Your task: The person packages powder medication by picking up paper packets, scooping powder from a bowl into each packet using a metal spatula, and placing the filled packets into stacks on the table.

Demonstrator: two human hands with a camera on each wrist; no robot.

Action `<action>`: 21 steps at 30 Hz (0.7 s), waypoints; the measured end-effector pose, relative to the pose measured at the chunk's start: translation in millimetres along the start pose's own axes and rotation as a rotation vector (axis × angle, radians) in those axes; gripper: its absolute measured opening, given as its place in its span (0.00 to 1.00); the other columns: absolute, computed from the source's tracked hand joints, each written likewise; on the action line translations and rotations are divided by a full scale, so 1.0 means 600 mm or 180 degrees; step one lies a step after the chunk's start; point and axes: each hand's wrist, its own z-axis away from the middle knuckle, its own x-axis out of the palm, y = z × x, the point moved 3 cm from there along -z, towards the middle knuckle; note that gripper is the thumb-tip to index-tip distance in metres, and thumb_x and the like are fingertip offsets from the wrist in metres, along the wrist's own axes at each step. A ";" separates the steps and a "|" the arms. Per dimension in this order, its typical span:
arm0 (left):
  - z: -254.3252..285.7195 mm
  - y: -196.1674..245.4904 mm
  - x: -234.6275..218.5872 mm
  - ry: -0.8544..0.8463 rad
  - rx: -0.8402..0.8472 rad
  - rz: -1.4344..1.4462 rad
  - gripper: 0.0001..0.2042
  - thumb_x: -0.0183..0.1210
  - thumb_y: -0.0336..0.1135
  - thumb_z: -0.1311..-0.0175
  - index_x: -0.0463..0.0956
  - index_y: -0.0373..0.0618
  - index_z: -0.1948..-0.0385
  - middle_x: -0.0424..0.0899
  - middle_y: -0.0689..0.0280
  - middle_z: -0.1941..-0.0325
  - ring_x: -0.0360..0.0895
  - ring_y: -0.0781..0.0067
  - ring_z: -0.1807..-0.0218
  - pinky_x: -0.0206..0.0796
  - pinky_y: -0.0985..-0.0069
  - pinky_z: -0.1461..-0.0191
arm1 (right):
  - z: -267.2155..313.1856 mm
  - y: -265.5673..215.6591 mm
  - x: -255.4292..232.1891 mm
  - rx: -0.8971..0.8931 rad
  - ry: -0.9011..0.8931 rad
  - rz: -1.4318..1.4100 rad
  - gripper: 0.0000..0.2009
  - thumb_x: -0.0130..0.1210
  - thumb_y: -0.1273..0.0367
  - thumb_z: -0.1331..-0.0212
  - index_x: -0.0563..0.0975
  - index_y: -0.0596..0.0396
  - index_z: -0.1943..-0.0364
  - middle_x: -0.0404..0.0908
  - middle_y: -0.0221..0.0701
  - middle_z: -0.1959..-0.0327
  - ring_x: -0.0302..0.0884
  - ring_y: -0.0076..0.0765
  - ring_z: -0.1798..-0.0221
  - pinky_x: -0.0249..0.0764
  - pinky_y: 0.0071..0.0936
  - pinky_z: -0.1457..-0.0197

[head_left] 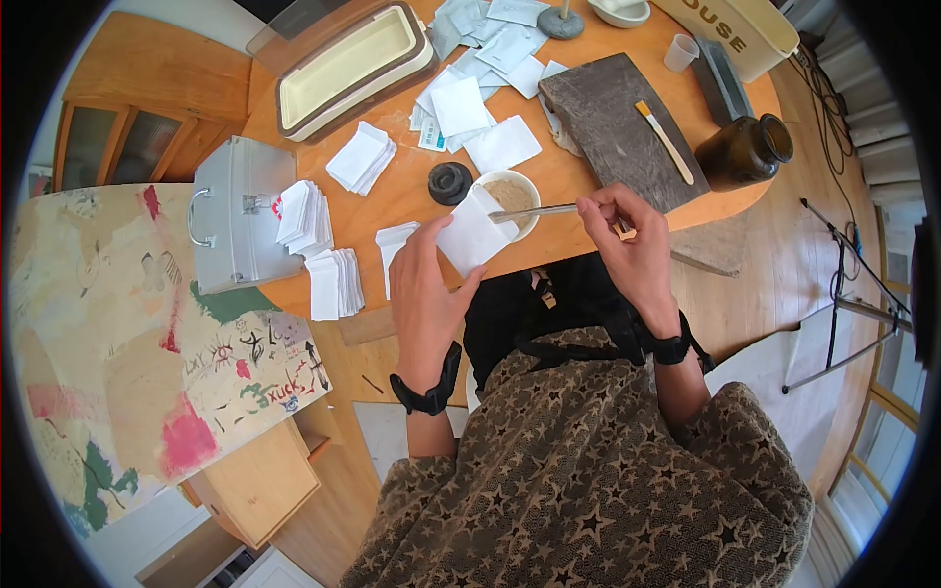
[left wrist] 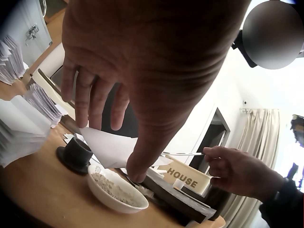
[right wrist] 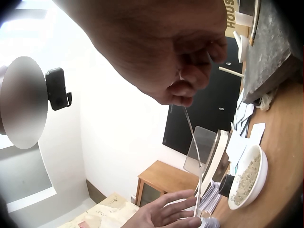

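My left hand (head_left: 428, 284) holds a small white paper packet (head_left: 469, 240) between thumb and fingers, overlapping the near left side of a white bowl (left wrist: 107, 198) in the head view. Pale beige, grainy powder (head_left: 508, 194) lies in the bowl. Between thumb and curled fingers, my right hand (head_left: 635, 253) pinches a thin metal spatula (head_left: 549, 209), held nearly level. Its far end reaches the top of the packet. A squat black pot (head_left: 450, 183) stands just left of the bowl.
Stacks of folded white packets (head_left: 361, 159) stand left, near a silver case (head_left: 235, 216). Pale blue sachets (head_left: 510, 47) pile up at the back. Rightward are a dark slab (head_left: 600, 98) bearing a brush (head_left: 665, 142) and a brown jar (head_left: 730, 157). A cream tray (head_left: 353, 69) sits back left.
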 end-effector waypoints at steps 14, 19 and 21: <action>-0.067 0.035 0.031 0.0026 0.0512 -0.0002 0.40 0.75 0.31 0.51 0.65 0.45 0.33 0.75 0.54 0.38 0.72 0.51 0.36 0.60 0.58 0.31 | -0.005 -0.017 -0.005 -0.0693 0.0210 0.0644 0.05 0.65 0.70 0.38 0.82 0.56 0.68 0.78 0.31 0.79 0.70 0.32 0.79 0.62 0.30 0.67; -0.073 0.037 0.045 0.0096 0.0460 0.0035 0.38 0.75 0.33 0.50 0.67 0.45 0.34 0.76 0.55 0.37 0.72 0.49 0.36 0.61 0.57 0.31 | -0.005 -0.022 -0.001 -0.1439 0.0043 0.1442 0.04 0.67 0.68 0.41 0.83 0.49 0.66 0.74 0.26 0.80 0.70 0.33 0.78 0.59 0.33 0.67; -0.073 0.034 0.048 0.0109 0.0440 0.0043 0.38 0.76 0.33 0.50 0.67 0.44 0.35 0.76 0.55 0.38 0.72 0.49 0.36 0.61 0.57 0.31 | -0.005 -0.024 0.000 -0.1502 0.0063 0.1475 0.04 0.67 0.68 0.41 0.83 0.49 0.66 0.73 0.26 0.80 0.70 0.33 0.78 0.59 0.33 0.67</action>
